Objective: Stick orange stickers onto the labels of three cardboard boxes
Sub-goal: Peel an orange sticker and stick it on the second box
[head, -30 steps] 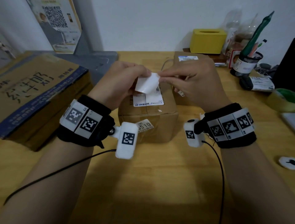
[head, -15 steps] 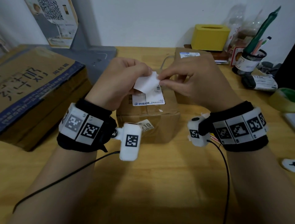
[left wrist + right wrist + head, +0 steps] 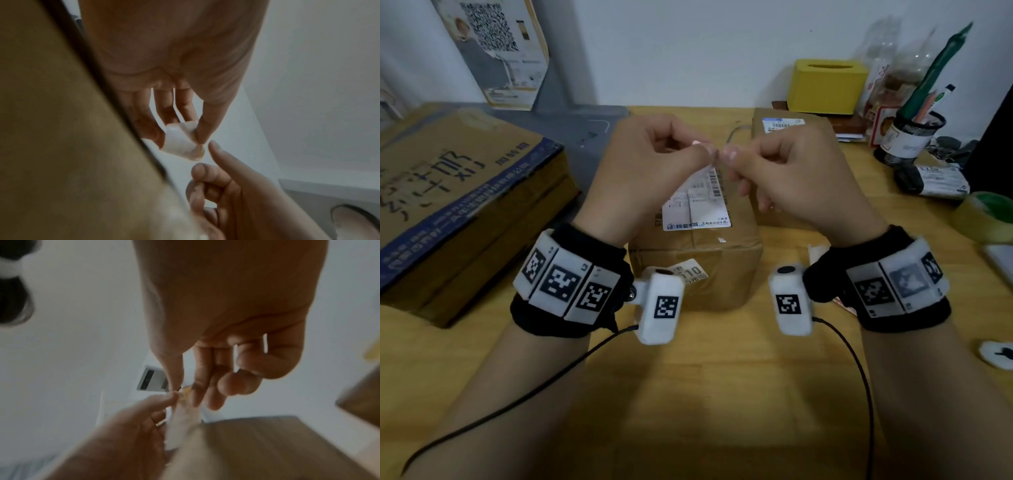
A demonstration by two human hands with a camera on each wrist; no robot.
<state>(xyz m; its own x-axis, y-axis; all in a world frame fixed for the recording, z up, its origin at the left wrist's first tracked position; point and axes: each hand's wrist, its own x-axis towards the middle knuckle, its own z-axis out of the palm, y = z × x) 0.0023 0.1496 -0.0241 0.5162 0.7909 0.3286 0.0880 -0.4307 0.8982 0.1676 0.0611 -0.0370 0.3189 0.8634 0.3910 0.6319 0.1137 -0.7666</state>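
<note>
Both hands hover over the middle cardboard box [image 3: 698,267], whose white label [image 3: 695,202] faces up. My left hand [image 3: 702,150] pinches a white sticker backing sheet [image 3: 180,144] between thumb and fingers. My right hand [image 3: 729,156] meets it fingertip to fingertip; thumb and index pinch a small orange sticker [image 3: 185,393] at the sheet's edge. From the head view the sheet is almost hidden by the fingers. A second box [image 3: 791,144] with its label [image 3: 782,124] stands behind on the right. A large flat box [image 3: 448,192] lies at the left.
A yellow tissue box [image 3: 827,85], a pen holder [image 3: 914,137] and bottles stand along the back right. A green tape roll [image 3: 989,216] sits at the right edge. A grey case [image 3: 585,130] lies behind the big box. Bare wooden table [image 3: 722,394] lies nearest me.
The white sheet was held up flat between the hands; now the hands have closed together fingertip to fingertip and the sheet is mostly hidden behind the fingers.
</note>
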